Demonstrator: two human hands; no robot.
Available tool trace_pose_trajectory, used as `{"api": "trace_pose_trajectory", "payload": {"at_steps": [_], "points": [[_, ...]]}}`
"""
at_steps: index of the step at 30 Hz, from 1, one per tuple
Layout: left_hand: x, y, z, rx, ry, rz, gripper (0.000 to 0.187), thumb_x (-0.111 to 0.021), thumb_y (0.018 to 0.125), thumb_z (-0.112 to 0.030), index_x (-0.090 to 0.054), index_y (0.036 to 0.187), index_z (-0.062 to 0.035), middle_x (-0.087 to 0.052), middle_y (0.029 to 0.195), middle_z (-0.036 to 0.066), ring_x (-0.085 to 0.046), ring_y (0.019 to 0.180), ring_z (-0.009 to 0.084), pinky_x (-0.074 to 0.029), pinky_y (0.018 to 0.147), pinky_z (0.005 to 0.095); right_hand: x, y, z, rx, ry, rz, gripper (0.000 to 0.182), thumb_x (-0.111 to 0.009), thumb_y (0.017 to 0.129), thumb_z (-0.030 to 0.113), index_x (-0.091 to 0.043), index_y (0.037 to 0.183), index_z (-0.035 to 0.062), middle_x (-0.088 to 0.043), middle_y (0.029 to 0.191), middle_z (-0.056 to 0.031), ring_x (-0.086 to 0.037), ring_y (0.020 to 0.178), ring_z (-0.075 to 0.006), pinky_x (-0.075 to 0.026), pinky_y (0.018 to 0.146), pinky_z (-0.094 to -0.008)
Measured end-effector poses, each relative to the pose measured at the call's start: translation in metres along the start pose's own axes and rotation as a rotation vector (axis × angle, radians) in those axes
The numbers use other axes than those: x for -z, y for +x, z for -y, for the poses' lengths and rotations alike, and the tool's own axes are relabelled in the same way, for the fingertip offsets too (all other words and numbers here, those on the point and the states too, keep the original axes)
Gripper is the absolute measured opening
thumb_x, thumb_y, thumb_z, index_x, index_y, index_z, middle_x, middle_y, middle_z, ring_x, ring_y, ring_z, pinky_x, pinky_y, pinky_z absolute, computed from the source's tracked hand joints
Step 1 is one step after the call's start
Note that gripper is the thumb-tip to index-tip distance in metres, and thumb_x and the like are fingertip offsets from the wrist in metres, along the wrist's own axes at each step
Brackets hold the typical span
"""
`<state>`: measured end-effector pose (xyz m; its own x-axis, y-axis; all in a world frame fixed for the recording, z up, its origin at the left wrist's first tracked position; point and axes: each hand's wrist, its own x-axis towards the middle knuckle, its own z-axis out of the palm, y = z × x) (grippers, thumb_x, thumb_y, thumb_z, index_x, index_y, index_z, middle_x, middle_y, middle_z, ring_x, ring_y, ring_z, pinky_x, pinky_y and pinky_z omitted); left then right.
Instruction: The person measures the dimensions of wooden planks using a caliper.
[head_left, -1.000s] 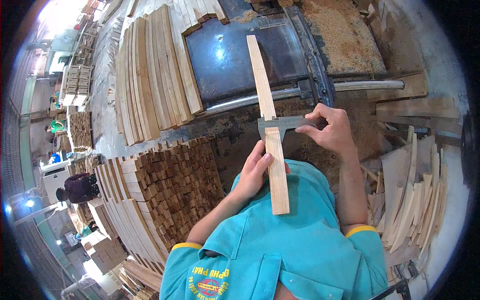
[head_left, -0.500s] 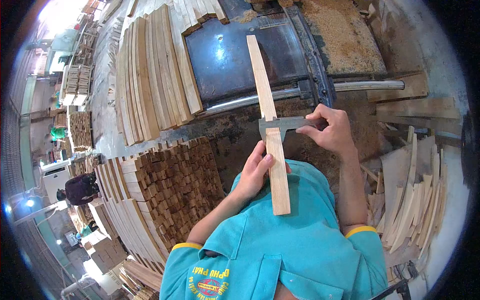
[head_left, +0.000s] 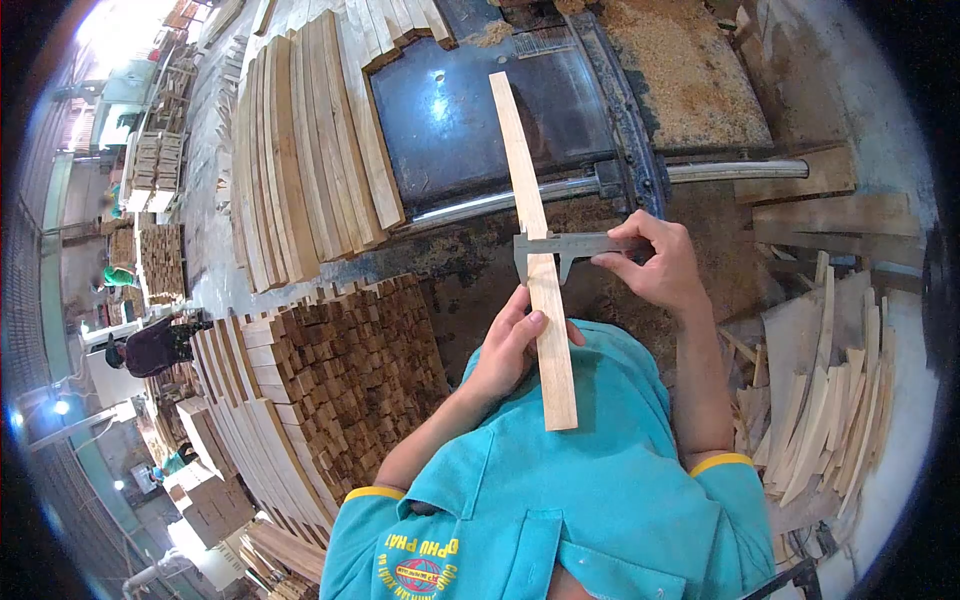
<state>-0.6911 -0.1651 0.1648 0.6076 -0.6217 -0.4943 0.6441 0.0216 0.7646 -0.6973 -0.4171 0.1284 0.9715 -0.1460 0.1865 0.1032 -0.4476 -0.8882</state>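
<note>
A long pale wooden strip (head_left: 555, 350) runs from my chest out over the dark machine table. My left hand (head_left: 512, 340) is closed around its near part, thumb on top. Across the strip lies a grey metal caliper (head_left: 580, 244), its jaws on either side of the wood. The jaw on the right looks slightly apart from the strip. My right hand (head_left: 660, 258) pinches the caliper's right end between thumb and fingers. Part of the caliper's end is hidden by that hand.
The machine table (head_left: 470, 110) has a metal rail (head_left: 740, 172) along its near edge. Long boards (head_left: 310, 140) lie at its left. A tall stack of wood pieces (head_left: 360, 380) stands left of me, offcuts (head_left: 830, 420) at right. Another person (head_left: 150, 348) is far left.
The caliper and the strip have shifted very slightly to the left. Both hands keep their hold. The distant person at left has moved a little.
</note>
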Motion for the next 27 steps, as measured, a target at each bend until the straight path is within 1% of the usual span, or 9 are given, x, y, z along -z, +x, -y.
{"api": "trace_pose_trajectory", "payload": {"at_steps": [2, 8, 10, 12, 14, 17, 21, 23, 27], "points": [[-0.001, 0.001, 0.000, 0.019, -0.037, -0.002, 0.063, -0.048, 0.101, -0.041, -0.035, 0.152, -0.0054, -0.069, 0.103, 0.018, -0.068, 0.095, 0.0224, -0.055, 0.083, 0.0344, -0.001, -0.001, 0.000, -0.006, 0.012, -0.006, 0.033, -0.091, 0.078, 0.021, -0.066, 0.091, 0.0040, -0.070, 0.077, -0.0078, -0.068, 0.066, -0.0167, -0.054, 0.061, -0.0319], [0.001, 0.004, 0.001, 0.071, -0.170, -0.035, 0.078, -0.049, 0.092, -0.045, -0.034, 0.157, -0.0047, -0.071, 0.104, 0.020, -0.068, 0.088, 0.0214, -0.057, 0.076, 0.0331, -0.007, -0.007, -0.004, -0.095, 0.104, -0.018, 0.033, -0.090, 0.081, 0.020, -0.064, 0.094, 0.0034, -0.070, 0.081, -0.0062, -0.067, 0.071, -0.0124, -0.053, 0.065, -0.0295], [0.010, 0.004, 0.001, 0.054, -0.287, 0.129, 0.070, -0.038, 0.093, -0.029, -0.030, 0.157, -0.0034, -0.068, 0.115, 0.026, -0.067, 0.102, 0.0273, -0.057, 0.091, 0.0415, -0.012, -0.009, -0.005, -0.089, 0.101, -0.039, 0.033, -0.090, 0.080, 0.017, -0.063, 0.093, 0.0044, -0.070, 0.081, -0.0057, -0.065, 0.071, -0.0116, -0.052, 0.065, -0.0288], [0.014, 0.004, 0.005, 0.058, -0.328, 0.165, 0.073, -0.038, 0.092, -0.031, -0.028, 0.159, -0.0039, -0.068, 0.115, 0.025, -0.067, 0.098, 0.0268, -0.058, 0.088, 0.0421, -0.013, -0.010, -0.005, -0.084, 0.099, -0.061, 0.033, -0.090, 0.079, 0.015, -0.062, 0.093, 0.0053, -0.070, 0.081, -0.0053, -0.064, 0.071, -0.0108, -0.051, 0.065, -0.0282], [0.016, 0.005, 0.007, 0.061, -0.368, 0.202, 0.076, -0.037, 0.091, -0.033, -0.026, 0.161, -0.0043, -0.068, 0.114, 0.024, -0.066, 0.095, 0.0264, -0.059, 0.086, 0.0428, -0.013, -0.010, -0.006, -0.107, 0.112, -0.044, 0.033, -0.089, 0.081, 0.022, -0.064, 0.094, 0.0049, -0.071, 0.081, -0.0076, -0.069, 0.073, -0.0165, -0.055, 0.068, -0.0327], [0.017, 0.008, 0.010, 0.078, -0.380, 0.199, 0.079, -0.037, 0.091, -0.035, -0.023, 0.163, -0.0052, -0.068, 0.114, 0.024, -0.065, 0.092, 0.0256, -0.060, 0.082, 0.0438, -0.014, -0.008, -0.009, -0.090, 0.089, -0.020, 0.035, -0.089, 0.081, 0.026, -0.064, 0.094, 0.0060, -0.072, 0.083, -0.0091, -0.073, 0.075, -0.0201, -0.056, 0.069, -0.0346], [0.017, 0.009, 0.012, 0.068, -0.373, 0.216, 0.080, -0.038, 0.090, -0.035, -0.023, 0.163, -0.0057, -0.069, 0.112, 0.024, -0.066, 0.089, 0.0259, -0.060, 0.081, 0.0430, -0.012, -0.005, -0.008, -0.031, 0.019, -0.020, 0.040, -0.091, 0.078, 0.032, -0.064, 0.094, 0.0065, -0.073, 0.083, -0.0095, -0.074, 0.074, -0.0222, -0.057, 0.067, -0.0347], [0.015, 0.009, 0.011, 0.069, -0.385, 0.218, 0.080, -0.038, 0.090, -0.035, -0.023, 0.163, -0.0057, -0.069, 0.112, 0.024, -0.066, 0.088, 0.0260, -0.060, 0.081, 0.0427, -0.011, -0.003, -0.008, -0.020, -0.023, 0.008, 0.045, -0.092, 0.074, 0.038, -0.064, 0.092, 0.0072, -0.072, 0.079, -0.0087, -0.073, 0.069, -0.0220, -0.056, 0.063, -0.0340], [0.015, 0.008, 0.010, 0.060, -0.368, 0.217, 0.080, -0.037, 0.091, -0.036, -0.022, 0.163, -0.0060, -0.069, 0.110, 0.024, -0.067, 0.085, 0.0262, -0.061, 0.079, 0.0426, -0.009, 0.000, -0.007, -0.020, -0.062, 0.020, 0.047, -0.093, 0.072, 0.042, -0.064, 0.089, 0.0080, -0.070, 0.074, -0.0079, -0.071, 0.063, -0.0220, -0.054, 0.058, -0.0345]]}}
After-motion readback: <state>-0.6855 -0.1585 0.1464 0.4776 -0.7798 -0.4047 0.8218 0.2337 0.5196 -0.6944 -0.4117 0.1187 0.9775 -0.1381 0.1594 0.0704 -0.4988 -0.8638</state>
